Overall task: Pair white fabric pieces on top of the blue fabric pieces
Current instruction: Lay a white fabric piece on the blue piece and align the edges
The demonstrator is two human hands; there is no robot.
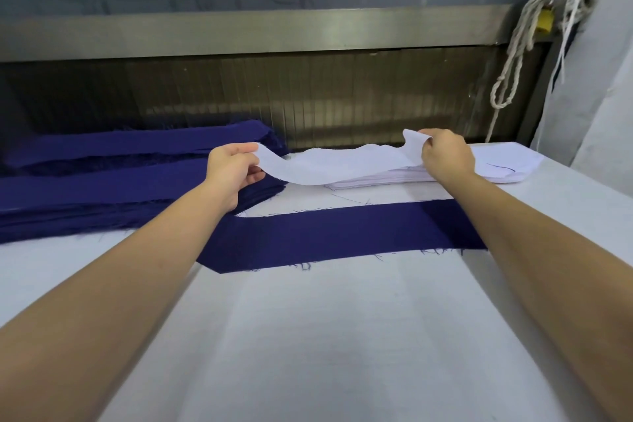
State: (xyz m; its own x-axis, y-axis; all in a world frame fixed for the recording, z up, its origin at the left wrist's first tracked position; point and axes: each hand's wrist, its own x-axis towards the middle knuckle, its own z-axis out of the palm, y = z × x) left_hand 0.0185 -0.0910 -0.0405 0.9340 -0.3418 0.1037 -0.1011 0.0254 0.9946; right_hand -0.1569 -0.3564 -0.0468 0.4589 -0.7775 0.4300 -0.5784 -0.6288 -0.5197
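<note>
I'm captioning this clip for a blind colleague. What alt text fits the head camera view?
Two bare hands, left hand and right hand, lift a white fabric strip by its ends off a white stack. A single blue fabric strip lies flat nearer on the white table, with a blue pile at left.

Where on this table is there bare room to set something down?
Free: the wide table area nearer than the single blue strip. Crowded: blue stack far left, white stack far right, both hands lifting a white piece.
</note>
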